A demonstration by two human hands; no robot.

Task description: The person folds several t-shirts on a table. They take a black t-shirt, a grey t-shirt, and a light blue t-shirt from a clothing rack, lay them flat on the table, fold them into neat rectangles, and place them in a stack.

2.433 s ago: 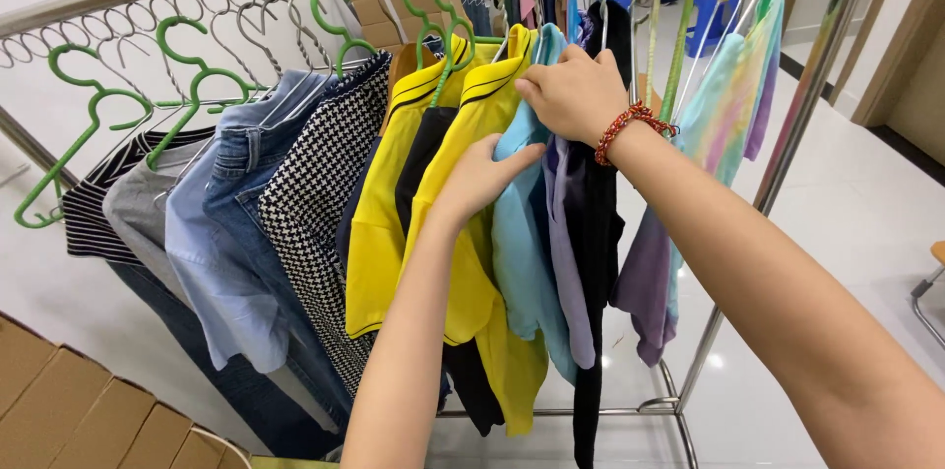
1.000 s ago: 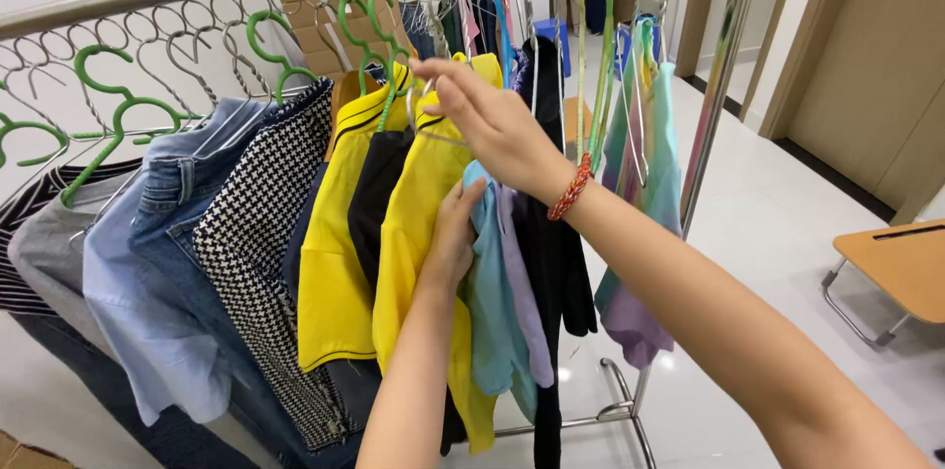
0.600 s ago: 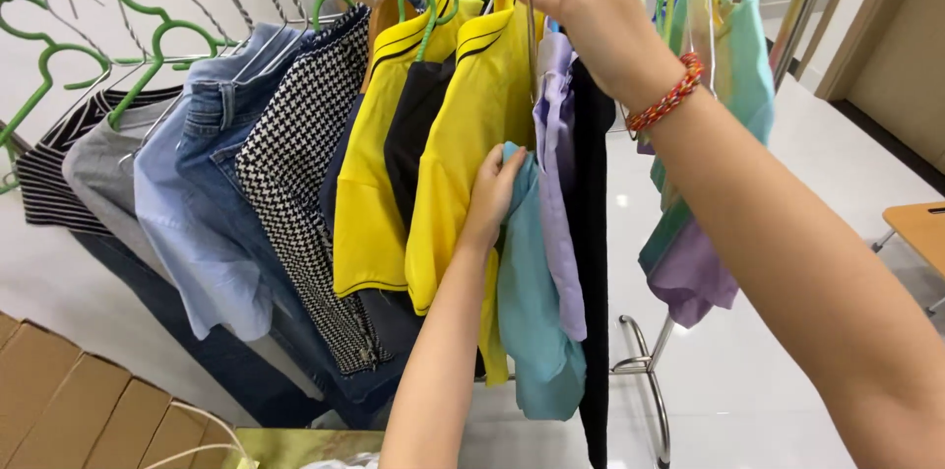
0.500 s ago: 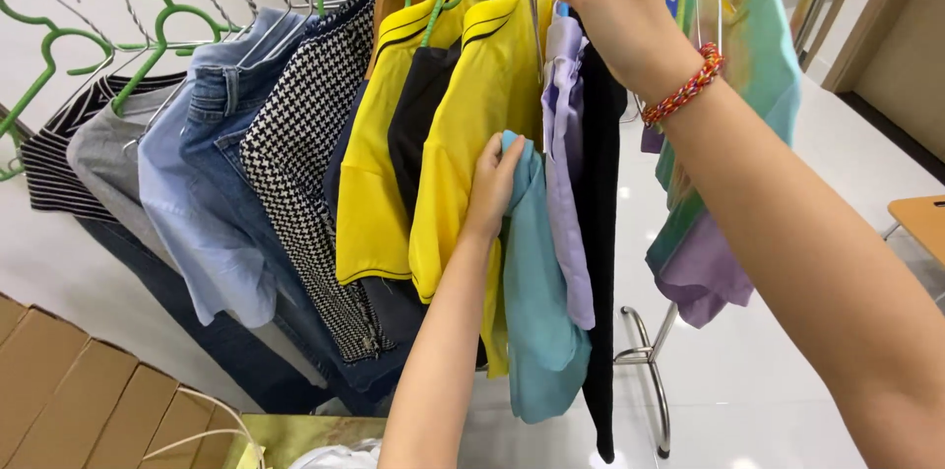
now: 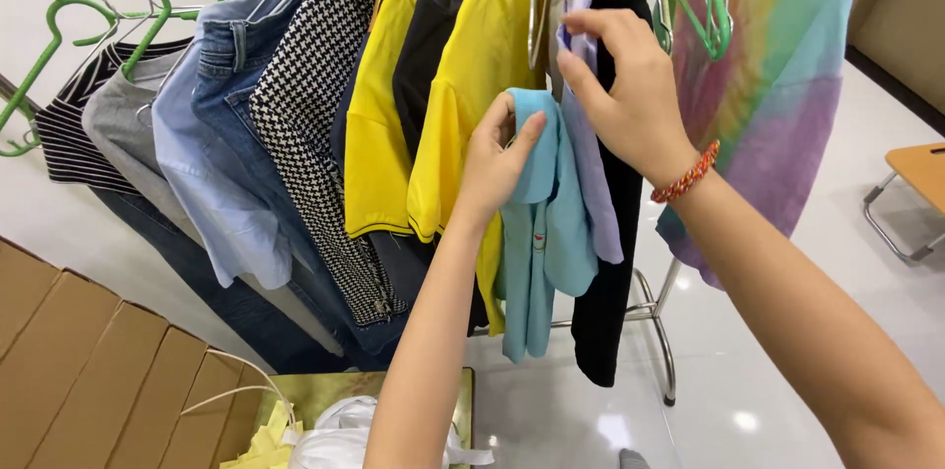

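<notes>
Clothes hang side by side on a rack. My left hand (image 5: 495, 162) pinches the upper edge of a small light-blue shirt (image 5: 544, 243) that hangs between a yellow shirt (image 5: 472, 85) and a lavender garment (image 5: 591, 184). My right hand (image 5: 625, 90), with a red bead bracelet on its wrist, grips the lavender garment near its top, in front of a black garment (image 5: 615, 282). A tie-dye shirt (image 5: 778, 105) hangs to the right on a green hanger (image 5: 711, 11).
Left of the yellow shirts hang a houndstooth top (image 5: 320, 125), denim pieces (image 5: 221, 134), a grey top and a striped top, with bare green hangers (image 5: 39, 46). Flat cardboard boxes (image 5: 89, 371) lie at lower left, a bag with white plastic (image 5: 345, 425) below. A wooden folding chair (image 5: 920, 184) stands at right.
My right hand has come down from the rail to the lavender garment. My left hand still holds the light-blue shirt. The view has moved closer and lower.
</notes>
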